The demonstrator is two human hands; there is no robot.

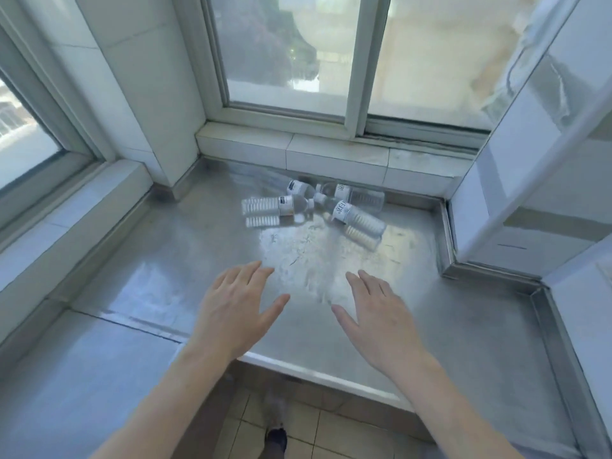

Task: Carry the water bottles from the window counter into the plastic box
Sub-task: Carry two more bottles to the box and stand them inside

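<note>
- Four water bottles lie on their sides in a loose cluster just above the middle of the frame, at the back of the steel counter (149,286) near the tiled ledge (331,154) under the window (291,51).
- The left bottle (276,206) lies crosswise with its cap towards the centre; the back-left bottle (298,188), the back-right bottle (356,195) and the front-right bottle (357,218) fan out from the same spot, necks close together and apparently touching.
- The left hand (236,313) and the right hand (381,321) hover in the lower middle of the frame, fingers straight and spread, holding nothing, well apart from the bottles.
- The plastic box is nowhere in view, so the carry will probably mean turning away from the counter.
- Risk: round bottles lying on smooth, shiny metal should roll at a nudge; grabbing one from the cluster could knock its neighbours away towards the counter's corners.
- Risk: taking several at once with bare hands invites a slip, since clear ribbed plastic gives and full bottles are heavy; a drop would land on the floor tiles (318,425) near the shoe (276,438) at the bottom of the frame.
- Risk: glare on the steel blurs bottle outlines with their reflections, so a reach could misjudge where a bottle's body lies.
</note>
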